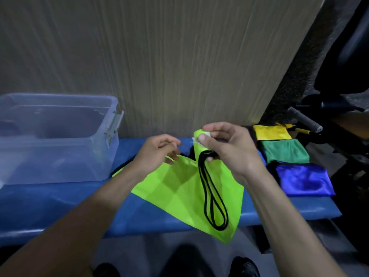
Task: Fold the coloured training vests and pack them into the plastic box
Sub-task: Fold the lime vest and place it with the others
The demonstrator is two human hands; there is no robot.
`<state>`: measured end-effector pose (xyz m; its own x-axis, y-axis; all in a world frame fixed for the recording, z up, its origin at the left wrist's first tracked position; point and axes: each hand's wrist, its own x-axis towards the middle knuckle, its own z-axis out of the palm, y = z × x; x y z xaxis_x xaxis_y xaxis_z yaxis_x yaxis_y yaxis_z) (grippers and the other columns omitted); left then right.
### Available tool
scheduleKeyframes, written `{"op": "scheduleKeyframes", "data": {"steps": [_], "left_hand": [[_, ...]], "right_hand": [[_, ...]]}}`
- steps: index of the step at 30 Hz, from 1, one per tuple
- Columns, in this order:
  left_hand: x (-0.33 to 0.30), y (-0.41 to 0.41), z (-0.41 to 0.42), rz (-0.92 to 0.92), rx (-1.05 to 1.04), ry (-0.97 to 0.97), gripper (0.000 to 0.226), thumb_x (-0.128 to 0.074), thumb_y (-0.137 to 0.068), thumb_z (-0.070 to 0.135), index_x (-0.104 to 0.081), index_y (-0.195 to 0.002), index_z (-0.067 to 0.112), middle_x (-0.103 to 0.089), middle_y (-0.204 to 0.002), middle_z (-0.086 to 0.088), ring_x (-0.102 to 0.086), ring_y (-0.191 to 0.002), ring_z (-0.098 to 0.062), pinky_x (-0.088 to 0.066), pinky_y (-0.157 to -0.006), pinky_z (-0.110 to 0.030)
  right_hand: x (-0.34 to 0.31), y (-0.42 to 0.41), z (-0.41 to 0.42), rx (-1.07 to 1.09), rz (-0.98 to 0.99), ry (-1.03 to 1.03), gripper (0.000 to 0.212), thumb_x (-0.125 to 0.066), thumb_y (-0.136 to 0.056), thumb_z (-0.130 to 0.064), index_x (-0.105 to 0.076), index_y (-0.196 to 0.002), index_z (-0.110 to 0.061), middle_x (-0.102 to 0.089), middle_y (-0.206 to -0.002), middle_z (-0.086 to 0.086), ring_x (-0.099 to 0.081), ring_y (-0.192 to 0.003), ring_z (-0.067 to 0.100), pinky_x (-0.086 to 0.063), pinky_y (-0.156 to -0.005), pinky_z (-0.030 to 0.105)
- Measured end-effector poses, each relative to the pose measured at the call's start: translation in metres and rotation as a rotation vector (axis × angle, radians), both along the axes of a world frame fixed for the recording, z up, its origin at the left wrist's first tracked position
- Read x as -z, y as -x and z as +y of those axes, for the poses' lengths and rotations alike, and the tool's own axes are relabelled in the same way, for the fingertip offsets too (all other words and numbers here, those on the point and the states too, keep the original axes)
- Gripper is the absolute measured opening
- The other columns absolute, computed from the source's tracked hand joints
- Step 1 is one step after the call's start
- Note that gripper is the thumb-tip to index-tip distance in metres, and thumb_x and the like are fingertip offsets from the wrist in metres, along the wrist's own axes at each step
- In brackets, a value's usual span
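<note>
A lime-green vest (179,192) with a black strap loop (213,204) hangs in front of me over the blue bench (60,200). My right hand (227,148) pinches the vest's upper corner and the top of the strap, lifted above the bench. My left hand (157,151) pinches the vest's upper left edge with curled fingers. The clear plastic box (56,136) stands open on the bench at the left. Three folded vests lie in a row at the right: yellow (271,132), green (285,150) and blue (305,179).
A ribbed beige wall panel (159,56) rises right behind the bench. Dark gym equipment with a grey handle (305,119) stands at the far right. My dark shoes (244,266) show below, on the floor in front of the bench.
</note>
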<state>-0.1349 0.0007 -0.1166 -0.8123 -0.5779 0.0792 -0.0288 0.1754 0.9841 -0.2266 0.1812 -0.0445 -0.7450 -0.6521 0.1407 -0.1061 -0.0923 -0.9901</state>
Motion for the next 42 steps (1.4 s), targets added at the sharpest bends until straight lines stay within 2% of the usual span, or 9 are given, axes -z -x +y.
{"op": "scheduleKeyframes", "data": {"steps": [8, 11, 16, 22, 30, 35, 37, 39, 42], "left_hand": [[0.003, -0.026, -0.025, 0.018, -0.088, -0.083, 0.016, -0.059, -0.098, 0.008, -0.071, -0.089, 0.015, -0.071, -0.080, 0.000, -0.068, -0.073, -0.018, -0.058, -0.061, -0.033], [0.007, -0.026, -0.031, 0.052, -0.211, 0.122, 0.015, -0.063, -0.097, 0.017, -0.068, -0.085, 0.025, -0.069, -0.086, 0.007, -0.067, -0.080, -0.014, -0.058, -0.064, -0.031], [0.009, -0.024, -0.026, -0.028, -0.112, 0.387, 0.005, -0.071, -0.093, 0.032, -0.066, -0.094, 0.031, -0.064, -0.098, 0.010, -0.063, -0.083, -0.006, -0.052, -0.076, -0.021], [0.017, -0.011, -0.024, -0.069, -0.034, 0.184, 0.016, -0.070, -0.087, 0.030, -0.057, -0.090, 0.040, -0.065, -0.073, 0.012, -0.060, -0.062, -0.018, -0.054, -0.067, -0.047], [0.014, -0.004, -0.007, -0.048, -0.186, 0.509, 0.025, -0.079, -0.085, 0.020, -0.058, -0.082, 0.035, -0.057, -0.085, 0.012, -0.053, -0.072, -0.001, -0.045, -0.070, -0.015], [0.002, -0.006, 0.003, -0.072, -0.116, 0.107, 0.010, -0.064, -0.095, 0.024, -0.072, -0.088, 0.022, -0.073, -0.085, 0.002, -0.067, -0.077, -0.014, -0.056, -0.071, -0.038], [-0.005, -0.010, 0.006, -0.097, -0.060, -0.010, 0.024, -0.059, -0.098, 0.035, -0.074, -0.091, 0.019, -0.072, -0.084, -0.002, -0.069, -0.084, -0.020, -0.054, -0.067, -0.037], [-0.008, -0.014, 0.010, -0.125, 0.023, -0.078, 0.030, -0.059, -0.097, 0.045, -0.074, -0.096, 0.019, -0.069, -0.082, 0.004, -0.067, -0.083, -0.011, -0.053, -0.067, -0.031], [-0.005, -0.016, 0.013, -0.136, 0.079, -0.109, 0.016, -0.066, -0.096, 0.032, -0.066, -0.090, 0.018, -0.064, -0.076, 0.010, -0.060, -0.071, -0.004, -0.049, -0.067, -0.030]], "right_hand": [[0.049, -0.013, -0.073, -0.090, 0.001, -0.220, 0.027, -0.073, -0.088, 0.003, -0.068, -0.109, -0.012, -0.066, -0.111, 0.014, -0.067, -0.061, 0.009, -0.057, -0.055, 0.024], [0.061, -0.012, -0.082, -0.025, 0.104, -0.279, 0.030, -0.069, -0.087, 0.002, -0.068, -0.107, -0.019, -0.070, -0.108, 0.007, -0.071, -0.060, 0.015, -0.060, -0.058, 0.032], [0.066, -0.012, -0.083, 0.051, 0.220, -0.294, 0.030, -0.071, -0.087, -0.003, -0.067, -0.111, -0.021, -0.071, -0.097, -0.003, -0.072, -0.063, 0.015, -0.059, -0.052, 0.030], [0.067, -0.013, -0.077, 0.092, 0.203, -0.211, 0.030, -0.071, -0.086, -0.002, -0.068, -0.107, -0.022, -0.070, -0.094, -0.002, -0.070, -0.063, 0.014, -0.055, -0.050, 0.026], [0.070, -0.015, -0.071, 0.169, 0.235, -0.122, 0.030, -0.073, -0.085, -0.002, -0.069, -0.108, -0.020, -0.071, -0.093, -0.003, -0.070, -0.064, 0.021, -0.056, -0.051, 0.027], [0.072, -0.019, -0.065, 0.148, 0.252, -0.078, 0.041, -0.071, -0.082, -0.003, -0.063, -0.112, -0.029, -0.068, -0.097, -0.007, -0.059, -0.060, 0.018, -0.052, -0.058, 0.031], [0.073, -0.022, -0.062, 0.098, 0.271, -0.063, 0.046, -0.070, -0.082, -0.003, -0.060, -0.117, -0.030, -0.067, -0.101, -0.009, -0.062, -0.062, 0.022, -0.055, -0.064, 0.038], [0.076, -0.024, -0.058, 0.050, 0.305, -0.066, 0.047, -0.068, -0.083, -0.009, -0.056, -0.124, -0.028, -0.066, -0.104, -0.013, -0.068, -0.071, 0.029, -0.059, -0.073, 0.046], [0.078, -0.025, -0.053, -0.022, 0.298, -0.061, 0.050, -0.056, -0.084, -0.017, -0.051, -0.133, -0.026, -0.063, -0.109, -0.012, -0.068, -0.084, 0.028, -0.058, -0.083, 0.042]]}}
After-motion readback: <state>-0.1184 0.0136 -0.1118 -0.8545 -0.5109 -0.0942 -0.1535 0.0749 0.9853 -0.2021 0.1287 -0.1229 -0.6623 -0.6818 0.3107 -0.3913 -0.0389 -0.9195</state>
